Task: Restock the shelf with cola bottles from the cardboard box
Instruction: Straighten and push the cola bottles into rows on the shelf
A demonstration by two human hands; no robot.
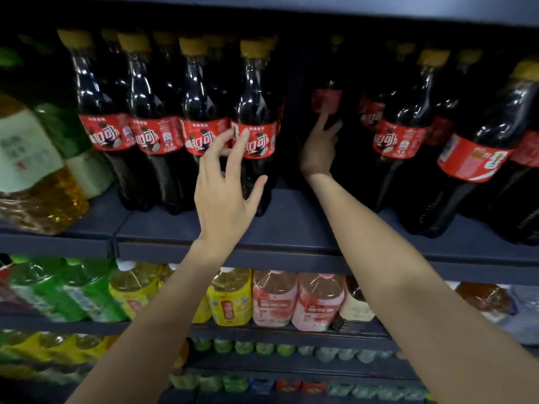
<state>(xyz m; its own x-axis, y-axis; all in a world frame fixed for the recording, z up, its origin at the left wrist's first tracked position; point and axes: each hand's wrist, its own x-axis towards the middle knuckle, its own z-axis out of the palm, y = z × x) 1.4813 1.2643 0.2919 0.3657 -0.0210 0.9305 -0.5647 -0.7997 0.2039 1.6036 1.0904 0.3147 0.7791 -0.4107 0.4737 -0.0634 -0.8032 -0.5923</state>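
The cola bottle (326, 103) deep in the dark gap shows only a dim red label, and the right hand (319, 147) reaching to it is too shadowed to tell its grip. The big oil jug (32, 170) at the left edge is blurred and cut off. Small bottles (291, 349) on the lowest shelves are too blurred to identify.

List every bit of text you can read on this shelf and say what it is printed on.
"8": large pale digit on the red label of the big cola bottle at far right.
Red labels of the front-row cola bottles: large white Chinese-style characters, too blurred to quote.
Yellow-labelled bottles and pink-labelled bottles on the shelf below: print too small and blurred.
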